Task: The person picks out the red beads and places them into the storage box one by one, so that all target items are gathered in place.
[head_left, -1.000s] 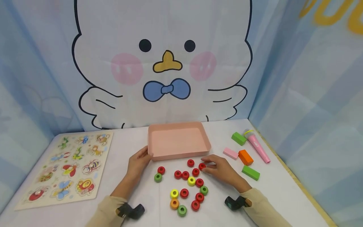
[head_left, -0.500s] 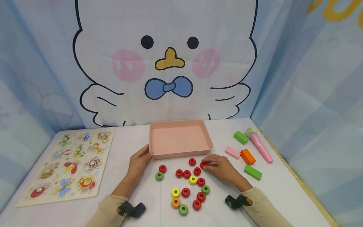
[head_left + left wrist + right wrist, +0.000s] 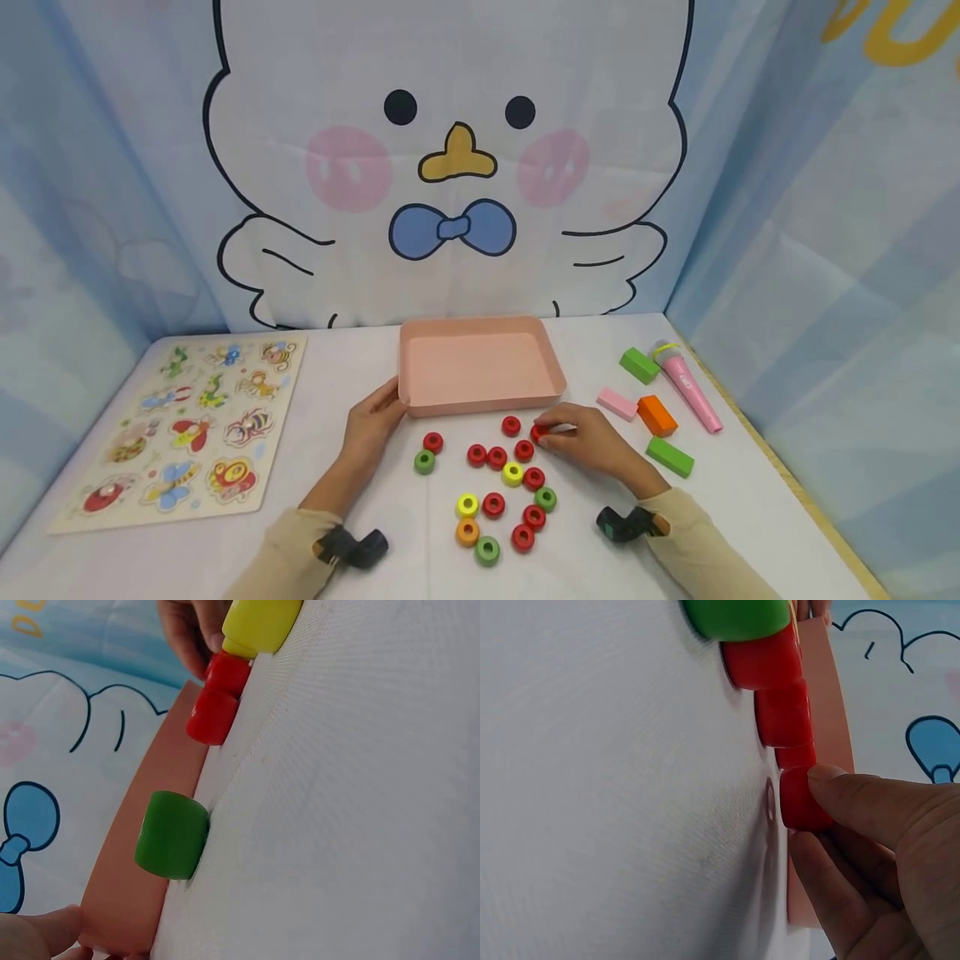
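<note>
In the head view, a shallow pink tray [image 3: 480, 408] lies at the back of the table. My left hand [image 3: 372, 425] holds its front left corner, thumb at the front; some fingers are hidden beside the wall. With thumb and fingers, my right hand [image 3: 588, 437] pinches a red bead [image 3: 799, 801] at the right end of the loose beads. Several red, yellow, green and orange beads with holes spread in front of the tray, among them a red bead [image 3: 511, 426] near its wall, a yellow bead [image 3: 467, 505] and an orange bead [image 3: 467, 532].
On the left lies an insect puzzle board [image 3: 187, 433]. To the right are a pink toy microphone [image 3: 690, 387], a green block [image 3: 670, 457], an orange block [image 3: 657, 415] and a pink block [image 3: 617, 403]. A printed curtain [image 3: 450, 283] hangs behind the table.
The head view has shifted slightly, moving the scene a little to the right. Both hands keep their places, one at the tray corner and one on the red bead.
</note>
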The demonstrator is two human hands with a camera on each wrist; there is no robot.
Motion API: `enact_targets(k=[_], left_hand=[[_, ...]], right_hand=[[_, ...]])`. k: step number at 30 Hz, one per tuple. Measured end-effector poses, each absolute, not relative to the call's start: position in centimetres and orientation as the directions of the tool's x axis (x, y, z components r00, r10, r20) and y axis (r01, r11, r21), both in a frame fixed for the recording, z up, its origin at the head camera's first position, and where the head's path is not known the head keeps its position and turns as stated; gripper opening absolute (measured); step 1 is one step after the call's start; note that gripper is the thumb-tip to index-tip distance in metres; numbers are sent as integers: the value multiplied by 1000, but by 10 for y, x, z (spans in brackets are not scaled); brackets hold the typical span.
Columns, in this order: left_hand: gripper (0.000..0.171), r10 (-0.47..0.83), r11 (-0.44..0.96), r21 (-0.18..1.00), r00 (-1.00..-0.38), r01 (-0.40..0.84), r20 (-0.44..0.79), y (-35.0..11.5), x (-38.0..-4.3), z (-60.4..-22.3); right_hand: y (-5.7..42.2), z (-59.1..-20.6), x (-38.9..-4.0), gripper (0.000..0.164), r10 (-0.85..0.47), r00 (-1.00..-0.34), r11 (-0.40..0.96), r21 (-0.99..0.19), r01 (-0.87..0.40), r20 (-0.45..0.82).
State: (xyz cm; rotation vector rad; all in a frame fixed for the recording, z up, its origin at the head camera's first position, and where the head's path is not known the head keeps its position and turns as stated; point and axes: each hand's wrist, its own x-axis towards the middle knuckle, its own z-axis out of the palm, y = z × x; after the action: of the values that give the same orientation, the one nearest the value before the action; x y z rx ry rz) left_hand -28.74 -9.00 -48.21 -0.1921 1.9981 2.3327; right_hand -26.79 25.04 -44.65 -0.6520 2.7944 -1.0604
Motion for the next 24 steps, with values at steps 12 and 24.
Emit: enact_targets(k=[12,24], left_hand=[[56,-33,-204,973,-992,-110,-119,-89,-287,-482],[55,-27,-164,979,-991,-123,-129,-91,-288,-482]], right_hand=[[253,-433,-272,28,-442,-895,677,-631,-378,61],[252,-412,-290,28,-438,-896,695,-603,-392,78]])
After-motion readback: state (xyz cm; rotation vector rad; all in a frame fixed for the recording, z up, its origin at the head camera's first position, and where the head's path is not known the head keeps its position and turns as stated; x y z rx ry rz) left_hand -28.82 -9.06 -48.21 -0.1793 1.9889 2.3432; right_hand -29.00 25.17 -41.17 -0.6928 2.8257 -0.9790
